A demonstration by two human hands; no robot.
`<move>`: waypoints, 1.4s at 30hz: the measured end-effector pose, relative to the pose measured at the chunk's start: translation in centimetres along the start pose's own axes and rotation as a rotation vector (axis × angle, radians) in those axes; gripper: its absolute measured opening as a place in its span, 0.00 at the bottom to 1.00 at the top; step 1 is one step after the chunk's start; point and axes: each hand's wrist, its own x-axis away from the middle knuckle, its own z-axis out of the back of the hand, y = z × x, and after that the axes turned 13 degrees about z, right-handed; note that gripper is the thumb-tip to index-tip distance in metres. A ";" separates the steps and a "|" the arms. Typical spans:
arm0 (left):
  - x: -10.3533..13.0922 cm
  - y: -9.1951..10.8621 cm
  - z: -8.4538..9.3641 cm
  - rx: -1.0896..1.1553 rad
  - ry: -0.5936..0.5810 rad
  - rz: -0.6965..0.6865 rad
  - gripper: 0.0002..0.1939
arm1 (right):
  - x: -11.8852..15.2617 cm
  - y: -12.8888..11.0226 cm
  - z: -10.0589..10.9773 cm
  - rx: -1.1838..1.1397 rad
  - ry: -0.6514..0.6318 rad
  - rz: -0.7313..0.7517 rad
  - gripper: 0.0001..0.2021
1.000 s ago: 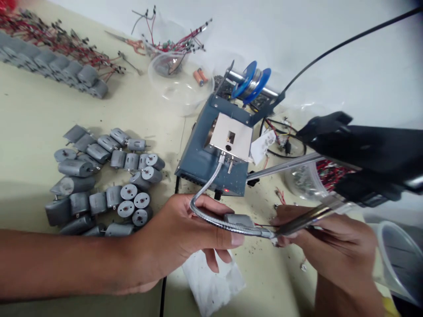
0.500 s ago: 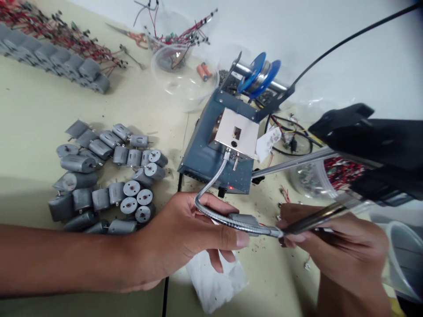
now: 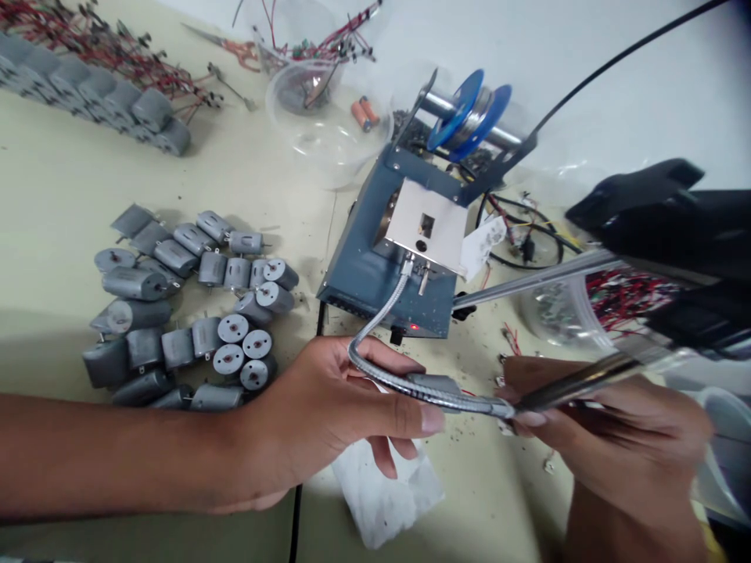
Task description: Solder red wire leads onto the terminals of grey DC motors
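Observation:
My left hand [image 3: 346,414] grips a small grey motor [image 3: 437,385] between thumb and fingers, below the blue-grey solder feeder [image 3: 375,258]. A braided metal tube [image 3: 384,378] curves from the feeder over this hand and meets the tip end of a soldering iron [image 3: 587,381]. My right hand [image 3: 616,438] is closed near the tube's end, beside the iron's metal shaft; its fingers pinch something small that I cannot make out, close to the motor's right end. A bit of red wire shows between the hands. The iron's tip is hidden.
Many grey motors [image 3: 176,348] stand and lie at the left, with a row of wired motors [image 3: 97,86] behind. Clear tubs [image 3: 322,160], scissors [image 3: 235,51] and a solder spool [image 3: 469,117] are at the back. A black iron holder [image 3: 674,234] looms right; white tissue [image 3: 381,500] lies in front.
The view has shifted slightly, so the feeder, spool and black holder appear a little farther right. Both hands keep nearly the same pose, with the motor still held in my left hand.

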 end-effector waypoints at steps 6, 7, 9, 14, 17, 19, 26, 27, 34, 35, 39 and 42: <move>-0.2 0.1 0.0 -0.014 0.009 -0.002 0.23 | 0.4 0.1 0.1 0.064 -0.030 0.102 0.06; -0.3 0.1 0.0 -0.018 0.005 -0.007 0.22 | 0.3 0.0 0.2 0.062 -0.031 0.103 0.06; -0.3 0.1 -0.1 -0.018 -0.002 -0.018 0.21 | 0.2 -0.1 0.2 0.066 -0.026 0.099 0.06; -0.2 0.2 -0.2 0.018 0.003 -0.009 0.22 | -0.8 -0.3 0.0 0.067 -0.026 0.142 0.08; 0.0 0.3 -0.4 0.025 0.010 -0.008 0.22 | -1.2 -0.4 -0.4 0.081 0.016 0.134 0.08; 0.1 0.4 -0.6 0.045 -0.004 -0.006 0.22 | -1.3 -0.6 -0.5 0.102 0.047 0.124 0.07; 0.1 0.6 -1.2 0.105 -0.080 -0.049 0.21 | 0.3 -0.3 0.0 0.114 0.050 0.110 0.07; 0.1 0.7 -1.3 0.101 -0.084 -0.047 0.20 | 0.7 -0.1 0.2 0.113 0.043 0.113 0.08; 0.9 1.7 -1.6 0.061 -0.106 0.012 0.19 | 2.0 0.9 0.6 0.130 0.024 0.198 0.11; 1.0 1.8 -1.6 0.060 -0.106 0.013 0.19 | 2.0 0.9 0.6 0.131 0.029 0.196 0.11; 1.1 2.0 -1.8 0.065 -0.092 0.031 0.19 | 1.9 0.6 0.4 0.128 0.059 0.177 0.11; 1.2 2.0 -2.0 0.089 -0.119 0.023 0.19 | 1.7 0.5 0.4 0.124 0.045 0.200 0.10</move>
